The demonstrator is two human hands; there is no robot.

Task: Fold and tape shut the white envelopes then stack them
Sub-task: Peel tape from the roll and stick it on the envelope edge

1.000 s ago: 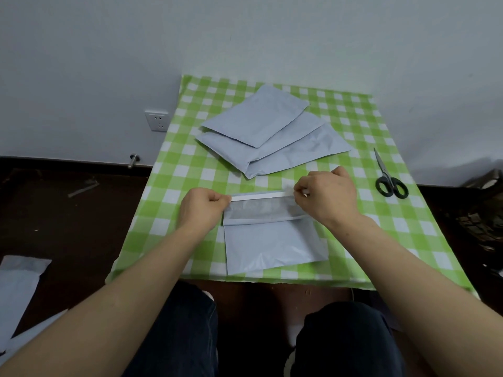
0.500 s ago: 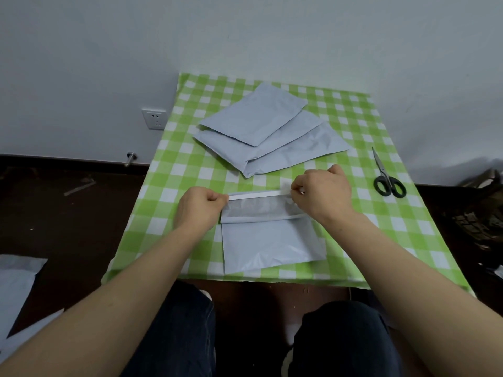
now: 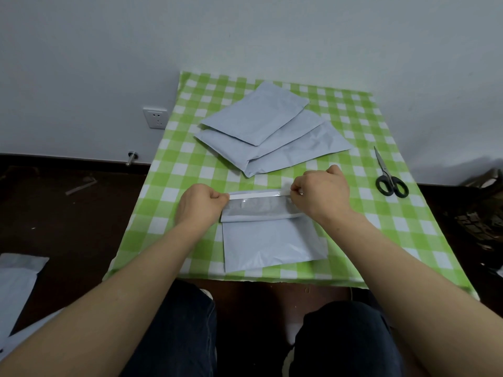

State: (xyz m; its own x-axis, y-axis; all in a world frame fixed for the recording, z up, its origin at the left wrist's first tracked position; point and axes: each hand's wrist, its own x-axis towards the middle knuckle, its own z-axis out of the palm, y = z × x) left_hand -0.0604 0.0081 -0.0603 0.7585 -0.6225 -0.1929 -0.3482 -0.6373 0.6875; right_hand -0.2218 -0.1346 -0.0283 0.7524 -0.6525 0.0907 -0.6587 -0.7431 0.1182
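near edge of the checked cloth [image 3: 168,170]: white envelope [image 3: 272,243] lying flat, flap [image 3: 261,209] raised. left hand [image 3: 200,205] pinching the flap's left corner, right hand [image 3: 321,190] pinching the adhesive strip [image 3: 255,196] at its right end. likely risk: uneven pull, strip tearing or flap sticking crooked. farther back, stacked envelopes [image 3: 266,131] fanned loosely, scissors [image 3: 389,175] to the right, then wall socket [image 3: 155,118], pale wall, dark floor.

Scissors [image 3: 390,178] on checked tablecloth [image 3: 187,159]
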